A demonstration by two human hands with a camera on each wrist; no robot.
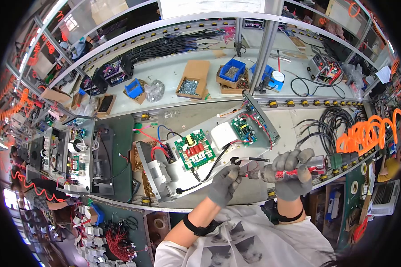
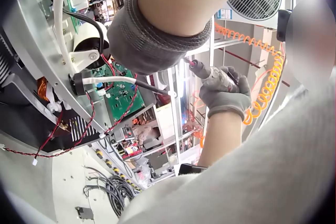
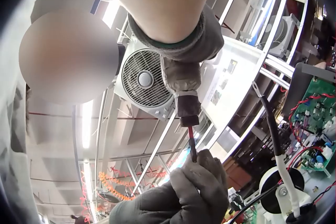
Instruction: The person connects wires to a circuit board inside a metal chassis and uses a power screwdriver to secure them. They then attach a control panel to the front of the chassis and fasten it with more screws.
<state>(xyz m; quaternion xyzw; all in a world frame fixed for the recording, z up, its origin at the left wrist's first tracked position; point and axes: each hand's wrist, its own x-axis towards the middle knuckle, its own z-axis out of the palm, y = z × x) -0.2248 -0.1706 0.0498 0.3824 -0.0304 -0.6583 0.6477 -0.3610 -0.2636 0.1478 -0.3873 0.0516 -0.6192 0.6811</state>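
Observation:
In the head view my gloved right hand grips a power screwdriver held level, its nose pointing left. My gloved left hand is at the front of the tool. In the right wrist view the left hand's fingers pinch the end of the screwdriver bit; whatever is between the fingertips is hidden. Just beyond the left hand lies an opened metal chassis carrying a green circuit board. A thick cable with a ring terminal sticks out from it, close above the left hand.
A second opened unit stands left. Black cables and an orange coiled hose lie right. On the back shelf are a cardboard box of screws and blue bins. A metal post rises behind the chassis.

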